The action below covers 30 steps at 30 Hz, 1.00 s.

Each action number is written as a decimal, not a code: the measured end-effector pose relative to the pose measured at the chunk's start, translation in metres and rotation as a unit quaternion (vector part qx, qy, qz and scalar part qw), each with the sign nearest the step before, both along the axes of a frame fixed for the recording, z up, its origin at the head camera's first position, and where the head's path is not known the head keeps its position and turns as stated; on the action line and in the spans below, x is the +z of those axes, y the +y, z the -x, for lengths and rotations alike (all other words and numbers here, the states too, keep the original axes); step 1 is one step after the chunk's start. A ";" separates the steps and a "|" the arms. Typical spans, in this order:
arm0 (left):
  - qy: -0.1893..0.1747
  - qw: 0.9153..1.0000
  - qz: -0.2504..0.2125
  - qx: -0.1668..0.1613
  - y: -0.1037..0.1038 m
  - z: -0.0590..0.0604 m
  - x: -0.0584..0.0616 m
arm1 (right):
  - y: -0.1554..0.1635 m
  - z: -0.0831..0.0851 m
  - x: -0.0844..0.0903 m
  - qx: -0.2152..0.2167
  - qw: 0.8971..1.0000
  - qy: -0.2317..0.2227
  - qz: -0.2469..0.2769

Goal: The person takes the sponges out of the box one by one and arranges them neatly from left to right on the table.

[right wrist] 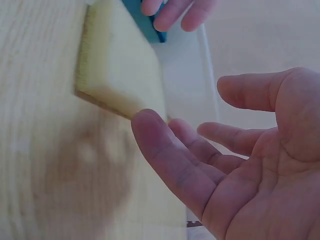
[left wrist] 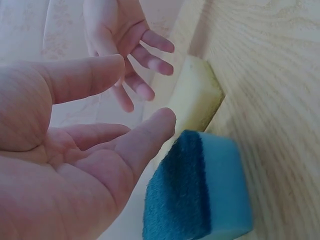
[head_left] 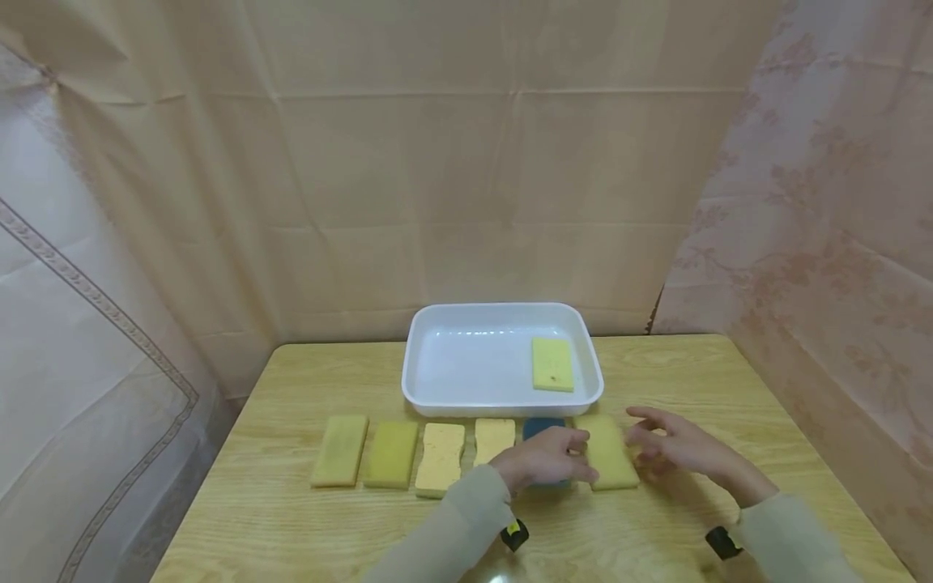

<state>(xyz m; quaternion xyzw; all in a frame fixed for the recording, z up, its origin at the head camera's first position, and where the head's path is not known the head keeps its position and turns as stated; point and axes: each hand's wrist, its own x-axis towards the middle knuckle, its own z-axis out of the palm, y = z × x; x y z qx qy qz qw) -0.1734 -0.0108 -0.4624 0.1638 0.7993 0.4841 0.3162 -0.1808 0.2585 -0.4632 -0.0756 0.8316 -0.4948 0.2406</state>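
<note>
Yellow sponge (head_left: 611,453): lying flat on the counter (head_left: 291,518), last on the right in the row, right between the two hands. In the right wrist view its corner sits just past the fingertips, but I can't tell if anything actually touches it.
Blue sponge (head_left: 543,427): just left of the yellow sponge, mostly covered by the left hand in the head view. The left wrist view shows a darker scrubby face on one side and lighter blue foam on the other.
Left hand (head_left: 545,457): hovering over the blue sponge, fingers reaching toward the yellow sponge's left edge. Grip is loose and wide, palm showing, fingers relaxed, nothing in it.
Right hand (head_left: 674,447): just right of the yellow sponge, fingers spread and slightly bent. Grip is wide too, holding nothing.
Rest of the row: four more sponges to the left, side by side along the counter, a tan sponge (head_left: 340,450), an olive sponge (head_left: 392,454), a pale wavy-edged sponge (head_left: 440,458) and a cream sponge (head_left: 494,440) partly behind the left wrist.
White tray (head_left: 437,380): sits behind the row, toward the back of the counter, with one small yellow sponge (head_left: 552,364) lying flat in its right half.
Sleeves: both arms in light greyish sleeves, each with a dark wrist strap (head_left: 722,542).
Backdrop: beige cloth hung behind and at the sides.
</note>
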 end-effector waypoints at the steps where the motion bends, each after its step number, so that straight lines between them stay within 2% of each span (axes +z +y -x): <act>1: 0.005 1.000 -0.005 -0.001 -0.002 0.000 0.001 | 0.001 0.000 0.003 0.006 1.000 0.003 0.001; 6: 0.034 0.999 -0.024 -0.009 -0.010 0.006 0.007 | 0.005 0.005 0.015 0.027 0.999 0.010 0.016; 12: 0.058 0.997 -0.042 -0.018 -0.017 0.018 0.018 | 0.006 0.014 0.028 0.035 0.997 -0.007 0.073; 24: 0.087 0.996 0.006 -0.001 -0.029 0.048 0.048 | -0.012 0.038 0.048 0.049 0.985 -0.008 0.163; 30: 0.041 0.998 -0.028 0.042 -0.036 0.064 0.057 | -0.025 0.054 0.052 0.019 0.976 -0.037 0.215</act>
